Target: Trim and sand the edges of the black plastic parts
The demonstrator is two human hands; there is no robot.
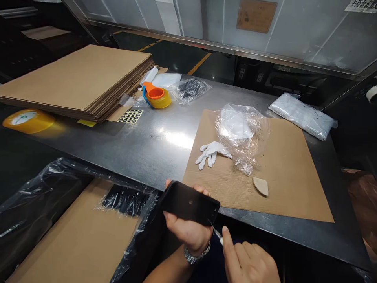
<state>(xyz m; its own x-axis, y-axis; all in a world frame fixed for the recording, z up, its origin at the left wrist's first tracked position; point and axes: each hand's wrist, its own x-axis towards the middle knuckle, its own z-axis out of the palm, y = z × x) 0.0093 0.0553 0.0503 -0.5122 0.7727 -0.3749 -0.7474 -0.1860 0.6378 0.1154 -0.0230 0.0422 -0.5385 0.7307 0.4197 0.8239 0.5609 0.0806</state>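
Head view: cradling a flat black case (185,204) in the left hand (190,232), by the near edge of the metal table (141,153); pinching a slim pointed tool (218,235) in the right hand (249,259), tip seemingly against the case near one corner, though too small to confirm.

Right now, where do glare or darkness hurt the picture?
Head view: a bright glare patch on the metal table, left of the cardboard sheet; same view: highlights streak the black plastic; same view: the black part in the left hand shows little detail.
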